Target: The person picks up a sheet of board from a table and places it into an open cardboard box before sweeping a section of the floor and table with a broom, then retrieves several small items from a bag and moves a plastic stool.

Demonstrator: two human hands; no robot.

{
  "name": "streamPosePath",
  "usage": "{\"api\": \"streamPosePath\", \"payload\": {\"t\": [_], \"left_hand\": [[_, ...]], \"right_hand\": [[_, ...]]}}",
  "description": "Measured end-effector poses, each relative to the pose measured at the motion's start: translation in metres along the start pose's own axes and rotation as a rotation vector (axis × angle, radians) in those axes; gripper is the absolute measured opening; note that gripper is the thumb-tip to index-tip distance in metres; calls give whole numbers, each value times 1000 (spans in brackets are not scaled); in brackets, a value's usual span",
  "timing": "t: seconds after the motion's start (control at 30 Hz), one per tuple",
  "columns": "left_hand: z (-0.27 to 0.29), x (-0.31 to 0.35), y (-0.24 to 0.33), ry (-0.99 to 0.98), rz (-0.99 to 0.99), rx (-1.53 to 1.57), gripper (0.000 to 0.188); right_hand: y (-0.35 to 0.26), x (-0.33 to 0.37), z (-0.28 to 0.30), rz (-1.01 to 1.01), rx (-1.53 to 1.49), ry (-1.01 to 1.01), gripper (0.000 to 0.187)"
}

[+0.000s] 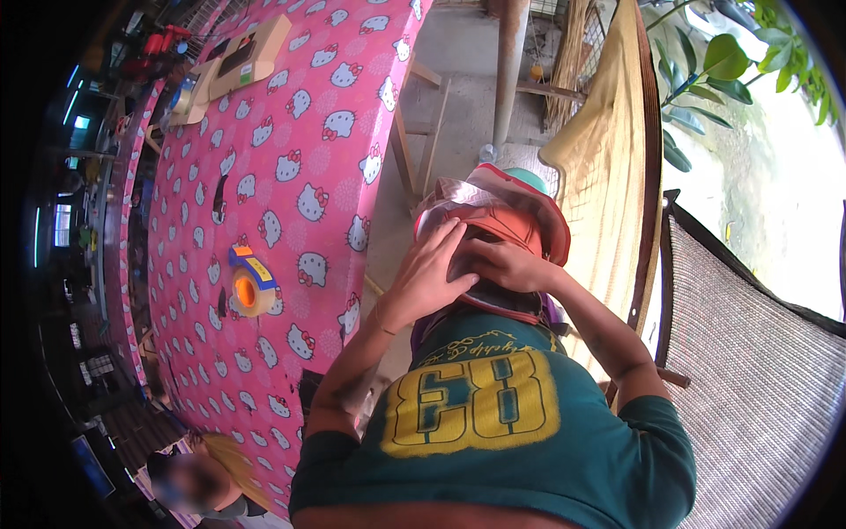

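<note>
An orange and red cloth item (502, 226) with seams, a pale pinkish flap and a teal part (526, 180) rests upright against my lap. Whether it is a bag or several caps together, I cannot tell. My left hand (430, 275) lies along its left side, fingers long over the cloth and thumb apart, gripping around a dark opening. My right hand (509, 264) comes from the right with its fingers bent at that same opening; the fingertips are partly hidden. Purple fabric shows beneath the item, close to my green shirt (476, 401).
To my left stands a table under a pink patterned cover (291, 132). On it are a tape dispenser (249, 282), a dark small object (219, 201) and a cardboard box (238, 66). Another person (198, 480) is at lower left. A tan cloth (599, 150) and mesh screen (749, 370) hang right.
</note>
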State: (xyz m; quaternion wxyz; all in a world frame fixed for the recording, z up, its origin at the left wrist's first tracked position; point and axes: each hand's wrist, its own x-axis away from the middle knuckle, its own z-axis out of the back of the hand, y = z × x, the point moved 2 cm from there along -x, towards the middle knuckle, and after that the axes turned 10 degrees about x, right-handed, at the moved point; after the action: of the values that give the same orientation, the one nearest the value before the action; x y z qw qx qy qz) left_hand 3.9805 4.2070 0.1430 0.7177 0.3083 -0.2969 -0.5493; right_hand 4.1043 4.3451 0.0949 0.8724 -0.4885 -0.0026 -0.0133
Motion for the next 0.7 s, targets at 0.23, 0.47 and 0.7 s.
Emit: {"api": "streamPosePath", "payload": {"t": [0.23,0.47,0.7], "left_hand": [[22,23,14,-135,-121,59,70],[-9,0,-9,289,-73,222,22],[-6,-9,-15,441,1,431,16]], "right_hand": [[-8,34,101,-249,-223,219,28],[8,58,89,-268,-343,176,38],[20,56,65,-362,49,286,27]]}}
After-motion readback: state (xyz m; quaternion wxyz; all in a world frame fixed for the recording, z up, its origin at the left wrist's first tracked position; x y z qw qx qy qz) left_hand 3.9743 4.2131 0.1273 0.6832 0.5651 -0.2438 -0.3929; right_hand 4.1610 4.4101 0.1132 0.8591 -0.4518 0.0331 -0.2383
